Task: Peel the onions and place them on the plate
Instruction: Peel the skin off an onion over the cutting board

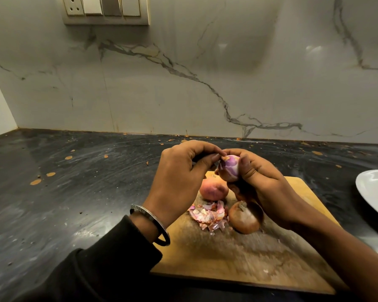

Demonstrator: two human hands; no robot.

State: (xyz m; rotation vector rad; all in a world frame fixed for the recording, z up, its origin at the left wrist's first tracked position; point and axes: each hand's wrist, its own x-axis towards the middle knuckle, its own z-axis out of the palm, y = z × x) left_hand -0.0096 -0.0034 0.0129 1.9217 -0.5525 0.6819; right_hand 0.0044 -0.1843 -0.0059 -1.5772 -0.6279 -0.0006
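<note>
At the right edge of the frame I can see part of a white plate (373,192) on the counter; the only thing I can make out on it is a small dark speck at its far right, too cut off to identify, and no onion lies on the part that shows. The other thing bearing a load is the wooden cutting board (238,258) in the lower centre, which carries two unpeeled onions: a pinkish onion (213,189) toward the back and a brown-skinned onion (244,217) nearer me, with a pile of peels (207,215) lying between and just left of them. Above the board, in the middle of the frame, my right hand (258,177) is curled around a third onion, the peeled onion (229,167), purple and white where the skin is off, while my left hand (183,171) pinches a flap of skin at its top with thumb and fingertips (the pinch point itself is partly hidden by the fingers). The left wrist wears a metal bangle (153,223) above a dark sleeve (92,275). The countertop (74,192) is dark, glossy stone, dotted with small orange-brown scraps and spots. Behind it rises a pale marble-patterned wall (205,73) with grey veins, and a switch panel (106,9) sits at the upper left of the frame. Count: three onions, one plate, one board, one heap of peels.
</note>
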